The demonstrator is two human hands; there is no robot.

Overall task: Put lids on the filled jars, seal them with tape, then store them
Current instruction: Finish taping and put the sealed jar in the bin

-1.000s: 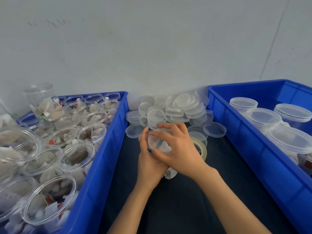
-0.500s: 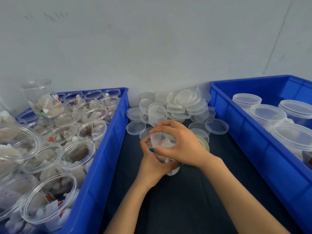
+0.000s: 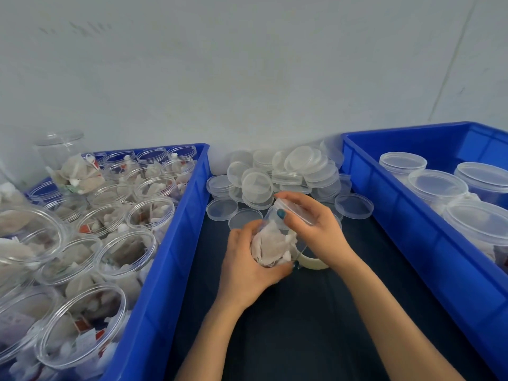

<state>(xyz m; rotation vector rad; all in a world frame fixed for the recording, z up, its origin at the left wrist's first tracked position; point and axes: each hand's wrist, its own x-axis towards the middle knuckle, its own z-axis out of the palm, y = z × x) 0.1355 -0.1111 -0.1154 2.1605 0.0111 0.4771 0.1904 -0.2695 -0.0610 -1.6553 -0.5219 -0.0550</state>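
Note:
A clear plastic jar (image 3: 273, 247) stuffed with white sachets is tilted away from me over the dark table. My left hand (image 3: 248, 266) grips its body from below and the left. My right hand (image 3: 316, 229) curls over its top end and holds the clear lid (image 3: 292, 207) on the mouth. A roll of pale tape (image 3: 312, 263) lies on the table under my right wrist, partly hidden.
The left blue bin (image 3: 176, 243) holds several open filled jars. The right blue bin (image 3: 390, 215) holds lidded jars (image 3: 437, 185). A heap of loose clear lids (image 3: 288, 171) sits against the wall between the bins. The dark table top (image 3: 316, 325) runs toward me.
The jar has tipped from upright to tilted, showing its sachets. My right hand shifted from covering the lid flat to gripping its rim on the right; my left hand slid lower around the body.

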